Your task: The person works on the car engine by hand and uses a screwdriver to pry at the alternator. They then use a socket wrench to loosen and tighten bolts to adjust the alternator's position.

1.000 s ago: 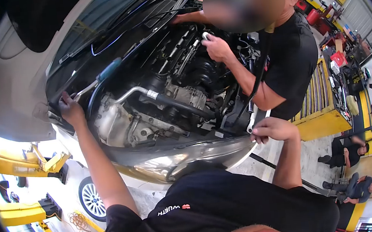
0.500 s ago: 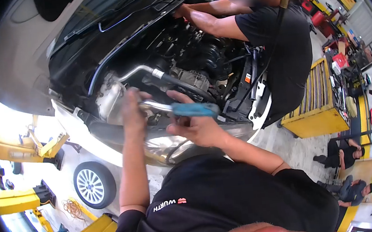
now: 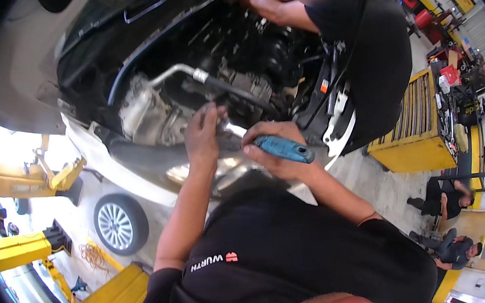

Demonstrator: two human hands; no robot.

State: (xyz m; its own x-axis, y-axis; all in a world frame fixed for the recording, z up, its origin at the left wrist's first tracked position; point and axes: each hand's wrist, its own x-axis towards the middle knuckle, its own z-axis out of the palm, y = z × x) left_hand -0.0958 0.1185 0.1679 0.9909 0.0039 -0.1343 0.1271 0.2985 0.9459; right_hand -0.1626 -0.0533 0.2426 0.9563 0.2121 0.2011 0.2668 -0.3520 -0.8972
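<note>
A ratchet with a blue handle (image 3: 283,148) and a shiny metal shank is held in front of my chest, over the front edge of the car. My right hand (image 3: 274,163) wraps around its handle, whose end sticks out to the right. At the other end, the closed fingers of my left hand (image 3: 202,137) are at the tool's metal head and partly hide it. Beyond my hands lies the open engine bay, with a metal pipe (image 3: 173,71) joined to a black hose and a silver metal housing (image 3: 141,112).
A co-worker in a dark shirt (image 3: 374,70) leans into the engine bay, arms reaching in. On the right stands a yellow tool cabinet (image 3: 413,153). A wheel (image 3: 120,225) and yellow lift parts (image 3: 13,186) are on the left. Two people sit farther right.
Both hands have shifted right with the ratchet, and its handle now slopes down more steeply. My right fingers have closed further around the handle. The co-worker still reaches into the engine bay.
</note>
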